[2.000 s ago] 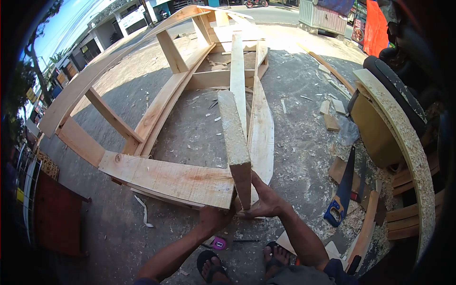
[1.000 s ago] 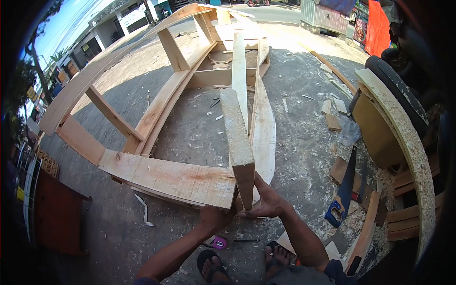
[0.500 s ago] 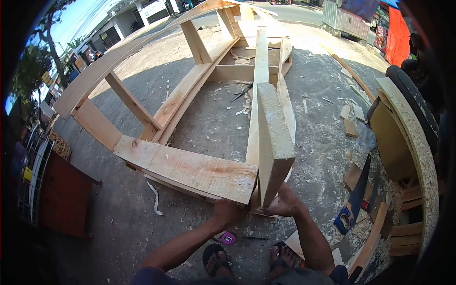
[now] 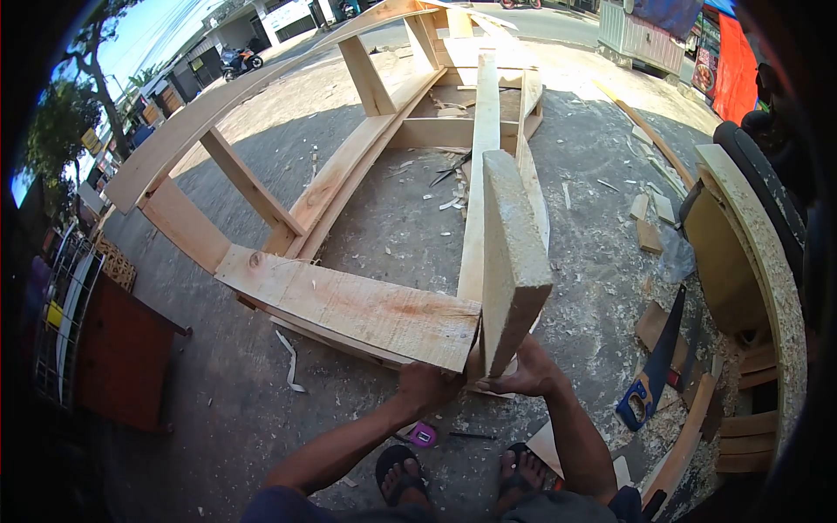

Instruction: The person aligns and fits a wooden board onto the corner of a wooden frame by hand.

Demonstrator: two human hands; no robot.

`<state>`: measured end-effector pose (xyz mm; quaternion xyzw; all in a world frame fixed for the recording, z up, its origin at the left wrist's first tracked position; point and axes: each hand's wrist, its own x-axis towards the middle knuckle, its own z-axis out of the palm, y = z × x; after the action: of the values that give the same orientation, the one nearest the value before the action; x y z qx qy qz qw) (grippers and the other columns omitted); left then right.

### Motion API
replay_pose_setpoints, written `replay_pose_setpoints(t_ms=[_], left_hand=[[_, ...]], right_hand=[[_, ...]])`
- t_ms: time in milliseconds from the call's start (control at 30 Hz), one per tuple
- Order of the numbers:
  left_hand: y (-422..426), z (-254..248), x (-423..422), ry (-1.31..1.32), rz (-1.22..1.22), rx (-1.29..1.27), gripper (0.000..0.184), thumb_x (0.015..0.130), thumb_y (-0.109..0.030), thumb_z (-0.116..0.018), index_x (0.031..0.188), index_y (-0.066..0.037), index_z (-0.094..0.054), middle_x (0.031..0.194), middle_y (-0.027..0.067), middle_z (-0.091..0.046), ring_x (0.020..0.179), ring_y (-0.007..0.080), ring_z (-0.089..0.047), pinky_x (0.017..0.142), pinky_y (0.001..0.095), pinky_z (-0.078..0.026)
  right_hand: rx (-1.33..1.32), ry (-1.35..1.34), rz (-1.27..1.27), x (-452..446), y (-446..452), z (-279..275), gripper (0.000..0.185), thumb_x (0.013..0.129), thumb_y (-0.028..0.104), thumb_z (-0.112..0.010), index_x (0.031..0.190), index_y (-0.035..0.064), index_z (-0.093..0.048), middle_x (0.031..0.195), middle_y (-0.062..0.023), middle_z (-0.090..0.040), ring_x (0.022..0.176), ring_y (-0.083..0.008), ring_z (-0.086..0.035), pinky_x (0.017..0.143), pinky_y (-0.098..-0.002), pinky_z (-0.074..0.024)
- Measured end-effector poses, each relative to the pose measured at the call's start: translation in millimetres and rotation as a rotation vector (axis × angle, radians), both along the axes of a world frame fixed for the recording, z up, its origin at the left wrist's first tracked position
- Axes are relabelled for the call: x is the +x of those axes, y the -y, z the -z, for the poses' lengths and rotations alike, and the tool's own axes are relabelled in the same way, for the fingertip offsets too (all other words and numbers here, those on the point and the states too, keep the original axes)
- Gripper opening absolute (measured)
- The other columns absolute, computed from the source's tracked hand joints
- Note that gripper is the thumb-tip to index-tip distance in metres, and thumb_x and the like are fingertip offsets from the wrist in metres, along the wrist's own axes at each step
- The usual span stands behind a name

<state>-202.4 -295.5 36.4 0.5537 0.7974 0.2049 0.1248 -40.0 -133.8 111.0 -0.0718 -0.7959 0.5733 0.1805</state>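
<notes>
A large frame of pale wooden planks stretches away from me, with a wide front plank (image 4: 349, 305) across its near end. At that plank's right end, my left hand (image 4: 427, 388) is closed on the frame's corner from below, its fingers partly hidden under the wood. A thick, rough-faced board (image 4: 516, 253) stands on edge beside the corner, rising towards me. My right hand (image 4: 527, 370) is wrapped round the lower near end of this board, thumb at its bottom edge. A long narrow plank (image 4: 481, 192) runs back from behind the board.
On the ground to the right lies a handsaw (image 4: 649, 370) among offcuts and shavings. A pink tape measure (image 4: 423, 435) and a dark pencil-like stick (image 4: 472, 436) lie by my feet. A brown cabinet (image 4: 122, 357) stands left. A shaving-covered bench plank (image 4: 767, 288) curves along the right.
The view has shifted slightly, so everything sits a little further right. Both hands keep the same hold. A motorcycle on the road at upper left has moved right.
</notes>
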Motion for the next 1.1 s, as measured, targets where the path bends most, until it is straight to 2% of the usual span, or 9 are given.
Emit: replay_pose_setpoints(t_ms=[500,567,600,700,767,900,1000,1067,1100], left_hand=[[-2.1,5.5,-0.7,-0.006,0.007,0.004,0.038,0.090,-0.036,-0.066,0.118,-0.011,-0.067,0.109,0.0163,-0.070,0.099,0.0384,-0.069,0.079,0.0488,-0.056],[-3.5,7.5,-0.5,-0.110,0.019,0.274,0.035,0.083,-0.037,-0.069,0.107,-0.011,-0.072,0.083,0.0153,-0.072,0.068,0.0357,-0.071,0.059,0.0457,-0.057],[-3.6,8.5,-0.7,-0.109,0.022,0.274,0.035,0.083,-0.037,-0.069,0.107,-0.011,-0.072,0.083,0.0153,-0.072,0.068,0.0357,-0.071,0.059,0.0457,-0.057],[-2.3,6.1,-0.9,-0.106,0.032,0.273,0.038,0.083,-0.036,-0.069,0.113,-0.012,-0.071,0.087,0.0157,-0.072,0.071,0.0356,-0.071,0.061,0.0450,-0.057],[-0.5,-4.5,2.1,-0.044,0.006,0.105,0.042,0.087,-0.036,-0.069,0.121,-0.012,-0.066,0.112,0.0144,-0.070,0.103,0.0358,-0.068,0.083,0.0490,-0.056],[-2.6,-7.2,2.4,-0.073,0.065,0.094,0.045,0.082,-0.034,-0.073,0.121,-0.012,-0.067,0.112,0.0130,-0.070,0.103,0.0346,-0.068,0.085,0.0477,-0.055],[-1.5,-4.0,-0.8,-0.199,0.127,0.078,0.046,0.083,-0.037,-0.073,0.123,-0.016,-0.066,0.115,0.0125,-0.070,0.105,0.0348,-0.067,0.085,0.0477,-0.055],[-1.0,-1.3,0.8,-0.014,0.094,0.208,0.041,0.082,-0.030,-0.074,0.117,-0.009,-0.068,0.112,0.0145,-0.071,0.109,0.0333,-0.067,0.091,0.0457,-0.053],[-0.4,2.2,-0.2,-0.014,0.129,0.189,0.041,0.082,-0.030,-0.074,0.117,-0.009,-0.068,0.112,0.0145,-0.071,0.109,0.0333,-0.067,0.091,0.0457,-0.053]], right_hand=[[-0.018,0.005,-0.013,0.9,-0.6,-0.6,0.129,0.065,0.028,-0.089,0.160,0.0057,-0.005,0.162,-0.0199,-0.024,0.148,-0.0321,-0.028,0.121,-0.0434,-0.0246],[-0.048,0.014,-0.019,0.8,-0.3,-0.1,0.129,0.065,0.028,-0.089,0.160,0.0057,-0.005,0.163,-0.0205,-0.021,0.149,-0.0325,-0.026,0.122,-0.0434,-0.0228],[-0.048,0.013,-0.016,0.8,-0.6,0.4,0.129,0.065,0.028,-0.089,0.160,0.0057,-0.005,0.163,-0.0205,-0.021,0.149,-0.0325,-0.026,0.122,-0.0434,-0.0228],[-0.023,0.010,-0.013,0.3,-1.8,2.8,0.129,0.065,0.030,-0.089,0.160,0.0056,-0.006,0.163,-0.0218,-0.020,0.150,-0.0331,-0.024,0.123,-0.0437,-0.0209],[-0.002,0.021,-0.023,0.0,-2.7,4.0,0.129,0.065,0.031,-0.088,0.160,0.0057,-0.005,0.162,-0.0231,-0.019,0.151,-0.0341,-0.021,0.123,-0.0442,-0.0197],[0.065,-0.044,0.021,-1.5,-1.2,1.3,0.130,0.065,0.034,-0.087,0.160,0.0070,-0.002,0.160,-0.0238,-0.022,0.150,-0.0367,-0.021,0.123,-0.0453,-0.0205],[0.100,-0.099,0.047,0.1,0.5,2.7,0.129,0.065,0.038,-0.086,0.160,0.0094,-0.003,0.157,-0.0263,-0.028,0.144,-0.0416,-0.031,0.121,-0.0478,-0.0263],[0.055,-0.090,0.027,0.3,0.2,4.0,0.133,0.064,0.037,-0.090,0.161,0.0109,-0.003,0.163,-0.0203,-0.019,0.148,-0.0377,-0.025,0.123,-0.0487,-0.0229],[0.069,-0.092,0.036,-0.1,-0.5,5.6,0.132,0.064,0.040,-0.088,0.161,0.0119,-0.002,0.161,-0.0219,-0.021,0.146,-0.0398,-0.028,0.122,-0.0498,-0.0242]])
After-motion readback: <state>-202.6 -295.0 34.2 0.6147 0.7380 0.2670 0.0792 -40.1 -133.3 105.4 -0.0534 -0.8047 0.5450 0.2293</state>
